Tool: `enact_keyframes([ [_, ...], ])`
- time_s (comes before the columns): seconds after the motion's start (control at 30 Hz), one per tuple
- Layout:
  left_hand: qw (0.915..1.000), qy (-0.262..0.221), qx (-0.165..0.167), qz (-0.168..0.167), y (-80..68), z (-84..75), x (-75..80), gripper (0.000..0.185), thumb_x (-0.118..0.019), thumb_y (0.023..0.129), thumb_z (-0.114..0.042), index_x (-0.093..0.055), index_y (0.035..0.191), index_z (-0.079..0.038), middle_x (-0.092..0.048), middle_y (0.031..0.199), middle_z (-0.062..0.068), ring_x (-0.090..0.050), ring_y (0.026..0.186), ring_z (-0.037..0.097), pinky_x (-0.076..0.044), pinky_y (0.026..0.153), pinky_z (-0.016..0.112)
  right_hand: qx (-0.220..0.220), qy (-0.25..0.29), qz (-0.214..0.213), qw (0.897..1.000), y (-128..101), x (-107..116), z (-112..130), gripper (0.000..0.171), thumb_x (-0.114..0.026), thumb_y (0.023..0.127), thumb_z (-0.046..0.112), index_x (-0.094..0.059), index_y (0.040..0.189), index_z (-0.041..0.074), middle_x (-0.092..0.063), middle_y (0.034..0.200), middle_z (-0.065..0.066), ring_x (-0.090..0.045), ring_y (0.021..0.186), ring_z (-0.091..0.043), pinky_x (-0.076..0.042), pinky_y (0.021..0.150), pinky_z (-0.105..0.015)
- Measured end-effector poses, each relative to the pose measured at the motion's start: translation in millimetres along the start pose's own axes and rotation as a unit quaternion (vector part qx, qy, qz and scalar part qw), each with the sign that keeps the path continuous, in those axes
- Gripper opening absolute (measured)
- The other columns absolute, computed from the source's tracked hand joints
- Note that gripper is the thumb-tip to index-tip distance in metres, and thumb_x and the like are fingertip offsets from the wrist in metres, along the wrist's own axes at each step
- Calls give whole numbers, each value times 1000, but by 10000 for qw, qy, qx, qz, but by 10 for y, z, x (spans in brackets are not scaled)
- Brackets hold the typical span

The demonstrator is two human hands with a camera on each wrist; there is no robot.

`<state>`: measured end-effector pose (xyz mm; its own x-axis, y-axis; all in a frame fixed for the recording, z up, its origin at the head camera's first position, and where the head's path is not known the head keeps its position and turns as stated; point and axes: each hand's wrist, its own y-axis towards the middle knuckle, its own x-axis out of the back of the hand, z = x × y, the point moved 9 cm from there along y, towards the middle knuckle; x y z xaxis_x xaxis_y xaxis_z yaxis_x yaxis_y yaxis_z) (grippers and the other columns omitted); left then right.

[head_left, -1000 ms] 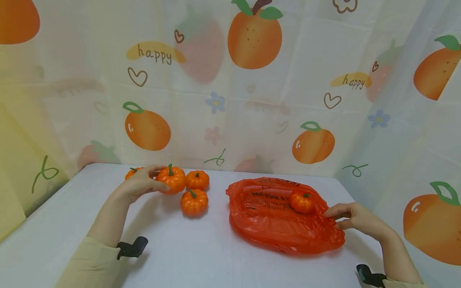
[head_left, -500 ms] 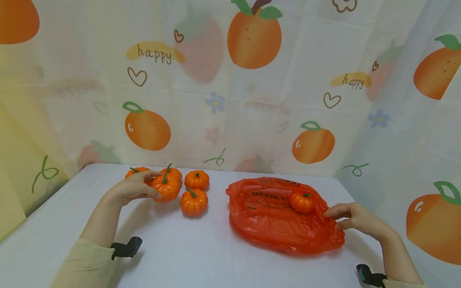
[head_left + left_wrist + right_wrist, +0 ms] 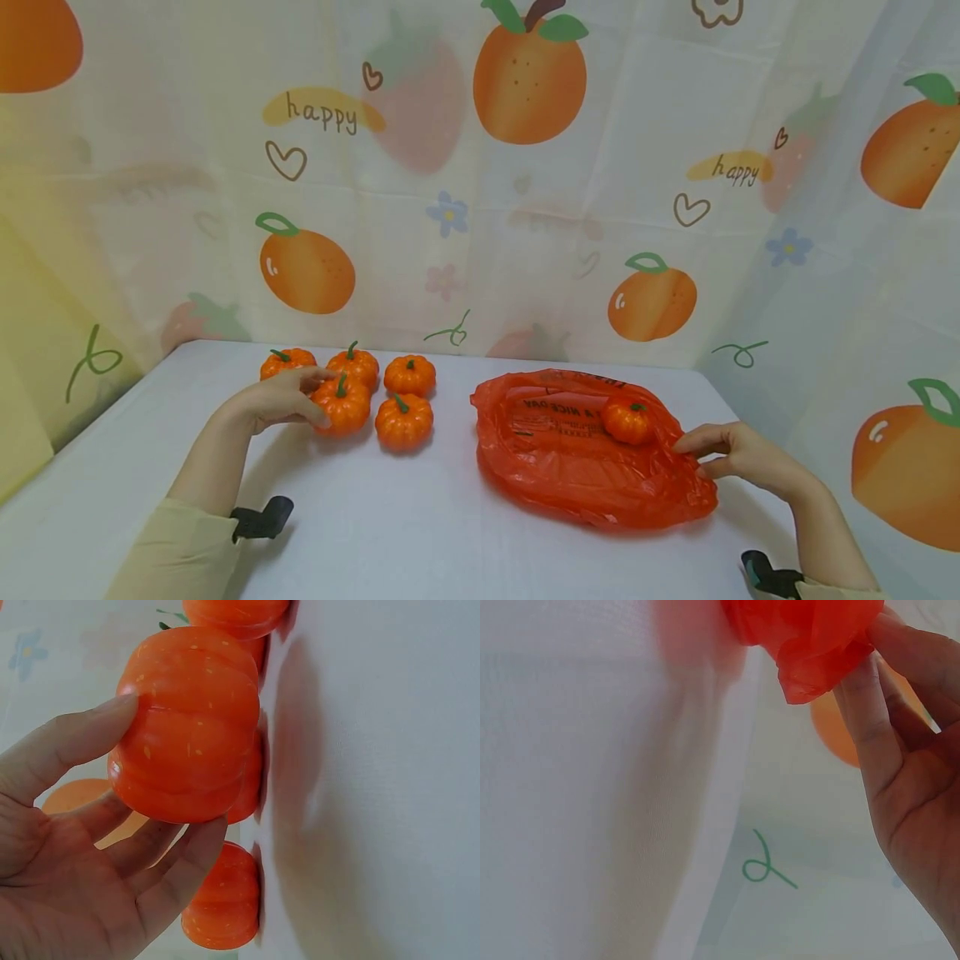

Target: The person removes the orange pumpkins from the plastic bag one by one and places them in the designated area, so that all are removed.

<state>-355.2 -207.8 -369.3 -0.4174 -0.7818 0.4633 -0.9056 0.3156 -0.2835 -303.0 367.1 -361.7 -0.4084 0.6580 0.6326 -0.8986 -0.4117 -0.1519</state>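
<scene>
We see four small pumpkins (image 3: 408,375) clustered at ten o'clock on the white tabletop (image 3: 420,533), and fruit-printed curtains (image 3: 525,167) at twelve.

Left hand (image 3: 273,402) pulled the held pumpkin (image 3: 342,406) out of the back row, toward the person and slightly left. It now sits just left of the front pumpkin (image 3: 403,421). That uncovered two back-row pumpkins, one behind the held one (image 3: 355,364) and one at far left (image 3: 287,362).
</scene>
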Motion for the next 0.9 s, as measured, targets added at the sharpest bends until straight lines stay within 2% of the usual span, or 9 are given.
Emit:
enact_keyframes([
  [0.3,9995,123,287,1,-9,53,-11,88,-72,75,-5,-27,150,3,-19,156,34,-42,131,42,-53,104,42,-2,-36,-24,10000,2,-1,8,36,-64,88,5,-65,123,-5,-65,125,-23,-60,96,6,-60,77,-28],
  [0.7,9994,28,339,3,17,101,-14,87,-71,73,0,-27,148,5,-23,153,34,-45,125,40,-57,95,35,-42,-4,-23,10000,-9,-12,11,36,-64,87,5,-65,122,-5,-63,126,-26,-60,97,6,-60,77,-28],
  [0.9,9994,-15,353,66,26,120,-31,87,-71,73,1,-26,148,6,-22,152,35,-45,125,40,-56,97,37,-35,45,-10,10000,-3,-11,6,36,-63,88,2,-65,122,-6,-68,122,-17,-60,96,6,-60,77,-28],
])
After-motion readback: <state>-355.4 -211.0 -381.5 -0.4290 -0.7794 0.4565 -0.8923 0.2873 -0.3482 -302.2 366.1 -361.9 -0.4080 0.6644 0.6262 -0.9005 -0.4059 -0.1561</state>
